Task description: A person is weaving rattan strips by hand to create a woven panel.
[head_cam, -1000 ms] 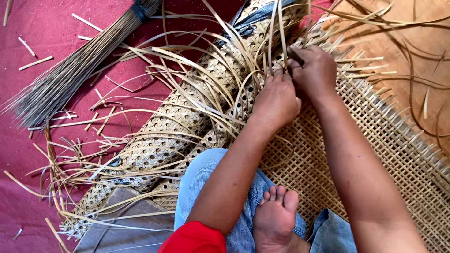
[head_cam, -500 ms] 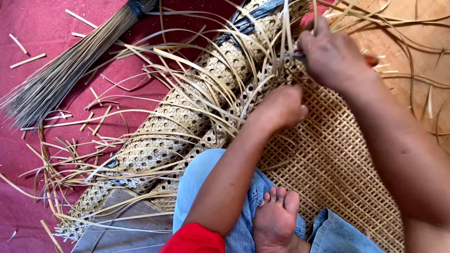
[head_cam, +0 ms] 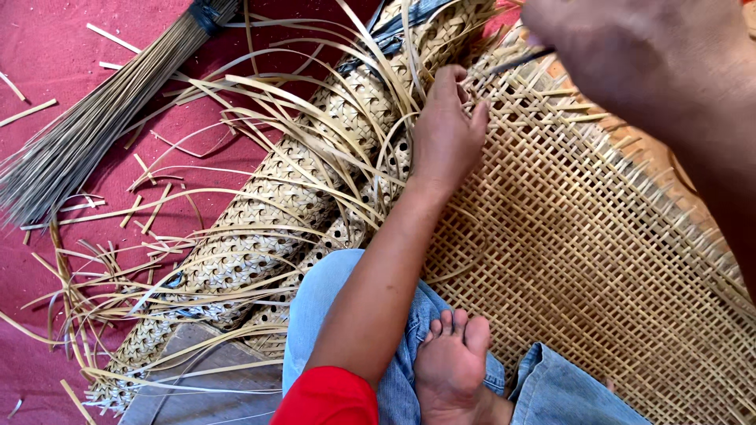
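My left hand (head_cam: 445, 134) lies flat on the woven cane mat (head_cam: 583, 236), fingers stretched toward the weave's upper edge, where loose cane strips (head_cam: 315, 118) fan out. Close to the camera at the top right, my right hand (head_cam: 630, 55) is raised and blurred. It pinches a thin dark tool (head_cam: 516, 61) whose tip points left, just above the left hand's fingertips. A rolled length of patterned cane webbing (head_cam: 260, 236) lies diagonally to the left of my left arm.
A bundle of thin grey sticks (head_cam: 87, 134), bound at the top, lies on the red floor cloth (head_cam: 47, 47) at the upper left. Cut cane scraps are scattered around it. My bare foot (head_cam: 453, 354) and blue-jeaned knee (head_cam: 331, 299) rest on the mat's lower edge.
My right hand has lifted up and to the right, toward the camera, pulling away from the weave. My left hand stayed on the mat and flattened its fingers.
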